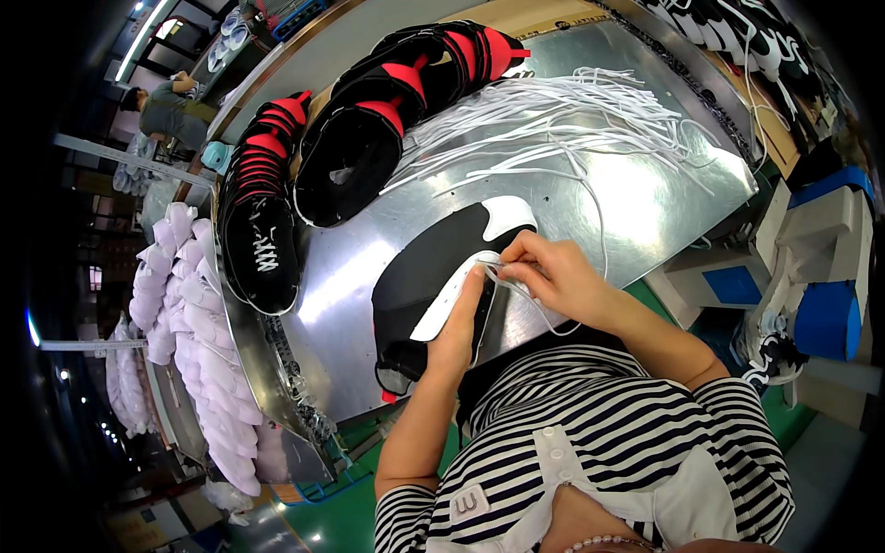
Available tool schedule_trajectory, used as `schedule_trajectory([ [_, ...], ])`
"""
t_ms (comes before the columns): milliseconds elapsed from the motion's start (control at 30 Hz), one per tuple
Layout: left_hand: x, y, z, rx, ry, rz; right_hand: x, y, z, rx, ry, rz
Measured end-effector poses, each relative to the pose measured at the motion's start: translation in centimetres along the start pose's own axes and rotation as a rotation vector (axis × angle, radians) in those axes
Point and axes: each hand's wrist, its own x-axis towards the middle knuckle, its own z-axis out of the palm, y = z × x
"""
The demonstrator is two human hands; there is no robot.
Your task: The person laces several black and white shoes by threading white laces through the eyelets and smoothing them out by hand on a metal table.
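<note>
A black shoe upper with white panels lies at the near edge of the metal table, its white eyelet strip facing up. My left hand is closed round that strip, the thumb pressed on its top near the end. Just right of it, my right hand pinches a white shoelace at the end of the eyelet strip. The lace loops down below my right hand; whether its tip passes through an eyelet is hidden by my fingers.
Many white laces lie spread across the metal table. Nested black-and-red shoe uppers stand at the back left, with another row beside them. Stacked pale pieces stand left of the table. A grey machine with blue parts stands right.
</note>
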Motion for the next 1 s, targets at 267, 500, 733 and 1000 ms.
schedule_trajectory([
  [267, -1.4, 0.8, 0.9, 0.933, 0.078, 0.765, 0.9, 0.0, 1.1, -0.416, -0.025, 0.012],
  [500, -1.8, -1.6, -2.9, 0.009, 0.08, -0.01, 2.1, -2.7, -1.9, -0.262, 0.006, 0.078],
  [733, 2.5, -0.3, -6.2, 0.343, 0.142, -0.017, 4.7, 2.9, -1.7, 0.084, 0.114, 0.247],
  [1000, 2.3, 1.4, -6.1, 0.469, 0.085, -0.001, 5.3, 2.8, 1.3, 0.191, 0.128, 0.258],
])
